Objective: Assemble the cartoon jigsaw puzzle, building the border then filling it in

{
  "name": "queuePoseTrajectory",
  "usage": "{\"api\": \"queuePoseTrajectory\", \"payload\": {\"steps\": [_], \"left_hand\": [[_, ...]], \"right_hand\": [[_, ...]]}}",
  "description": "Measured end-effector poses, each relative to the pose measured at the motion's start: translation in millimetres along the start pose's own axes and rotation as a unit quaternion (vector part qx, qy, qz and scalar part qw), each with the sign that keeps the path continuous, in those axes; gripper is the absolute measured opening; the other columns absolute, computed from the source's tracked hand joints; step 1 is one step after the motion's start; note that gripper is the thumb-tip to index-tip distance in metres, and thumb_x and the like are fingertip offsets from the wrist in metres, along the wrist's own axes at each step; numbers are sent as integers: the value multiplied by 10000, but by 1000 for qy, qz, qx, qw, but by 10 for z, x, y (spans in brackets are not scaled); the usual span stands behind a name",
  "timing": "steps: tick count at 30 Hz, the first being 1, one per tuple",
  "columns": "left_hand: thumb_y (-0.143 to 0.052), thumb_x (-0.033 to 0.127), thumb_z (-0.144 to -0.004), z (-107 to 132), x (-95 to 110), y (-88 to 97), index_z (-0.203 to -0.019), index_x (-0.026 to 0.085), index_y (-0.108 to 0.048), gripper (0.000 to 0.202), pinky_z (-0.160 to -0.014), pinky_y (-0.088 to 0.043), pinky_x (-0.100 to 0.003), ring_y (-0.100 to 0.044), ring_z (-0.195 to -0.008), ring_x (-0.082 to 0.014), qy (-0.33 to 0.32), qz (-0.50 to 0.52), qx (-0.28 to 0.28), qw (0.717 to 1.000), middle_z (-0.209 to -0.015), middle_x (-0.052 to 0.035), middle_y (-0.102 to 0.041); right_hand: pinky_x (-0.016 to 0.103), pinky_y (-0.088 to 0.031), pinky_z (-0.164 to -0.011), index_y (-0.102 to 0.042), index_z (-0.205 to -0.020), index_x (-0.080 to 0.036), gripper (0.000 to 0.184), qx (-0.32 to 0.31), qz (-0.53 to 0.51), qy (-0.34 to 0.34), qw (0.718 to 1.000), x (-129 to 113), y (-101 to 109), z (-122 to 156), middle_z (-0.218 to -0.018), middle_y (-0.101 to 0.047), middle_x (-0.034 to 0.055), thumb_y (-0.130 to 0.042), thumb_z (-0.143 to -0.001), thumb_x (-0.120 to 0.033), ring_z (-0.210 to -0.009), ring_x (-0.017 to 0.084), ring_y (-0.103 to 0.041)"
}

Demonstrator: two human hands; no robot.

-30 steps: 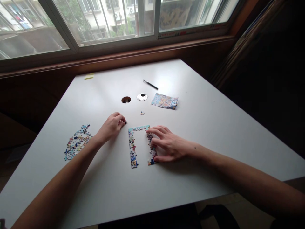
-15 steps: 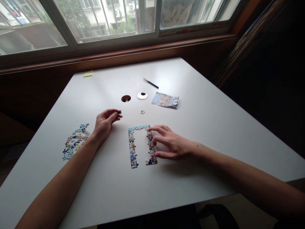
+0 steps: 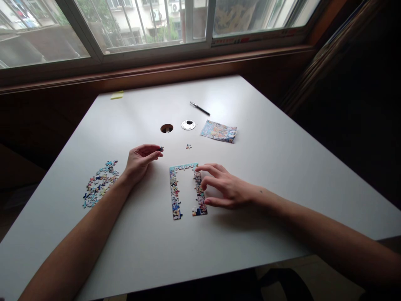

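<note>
A partly built jigsaw frame [image 3: 175, 192] lies on the white table [image 3: 250, 175]; its top strip and two side strips are joined. My right hand [image 3: 225, 188] rests with spread fingertips on the frame's right strip. My left hand [image 3: 139, 161] hovers left of the frame, palm turned up, pinching a small dark puzzle piece [image 3: 161, 149] between thumb and fingers. A heap of loose puzzle pieces [image 3: 98, 184] lies further left.
Behind the frame lie a lone small piece [image 3: 188, 146], a colourful printed picture [image 3: 219, 131], a black pen [image 3: 199, 108], a round cable hole [image 3: 166, 128] with its white cap [image 3: 188, 125] beside it, and a yellow note pad [image 3: 117, 95]. A window runs behind the table.
My left hand lifted the dark piece off the table and turned palm up, drawing back to the left. My right hand's fingers rose from flat onto their tips on the right strip.
</note>
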State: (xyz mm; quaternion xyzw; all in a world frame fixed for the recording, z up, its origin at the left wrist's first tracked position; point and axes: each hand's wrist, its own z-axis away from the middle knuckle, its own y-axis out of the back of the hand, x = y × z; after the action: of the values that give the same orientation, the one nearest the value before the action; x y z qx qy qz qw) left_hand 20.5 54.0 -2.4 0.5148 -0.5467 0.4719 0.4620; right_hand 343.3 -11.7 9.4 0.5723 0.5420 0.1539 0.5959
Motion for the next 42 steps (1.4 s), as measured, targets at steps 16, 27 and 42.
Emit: {"api": "queuePoseTrajectory", "payload": {"steps": [16,27,42], "left_hand": [[-809,312,-774,75,40,-100,-930,157,-728,235,-691,-589,-308,-698,-699,-159,-51,-72,-83,993,-895,-90,-767],[-744,337,-839,136,19,-117,-939,171,-731,194,-676,-578,-301,-695,-705,-165,-107,-167,-100,975,-888,-87,-765],[-600,376,-947,227,28,-151,-990,232,-625,152,-634,-482,-302,-596,-616,-156,-223,-260,89,935,-732,-13,-653]], "right_hand": [[548,-361,-1119,-577,-1034,-203,305,-6,4,1,1000,-18,9,-4,-1461,-437,159,-636,-906,-473,-1376,331,-360],[562,-369,-1105,-584,-1046,-208,306,-2,2,5,1000,-14,11,4,-1453,-442,159,-644,-901,-471,-1366,333,-367],[564,-369,-1101,-584,-1047,-209,298,1,1,6,1000,-6,1,10,-1447,-449,164,-658,-892,-453,-1360,333,-377]]}}
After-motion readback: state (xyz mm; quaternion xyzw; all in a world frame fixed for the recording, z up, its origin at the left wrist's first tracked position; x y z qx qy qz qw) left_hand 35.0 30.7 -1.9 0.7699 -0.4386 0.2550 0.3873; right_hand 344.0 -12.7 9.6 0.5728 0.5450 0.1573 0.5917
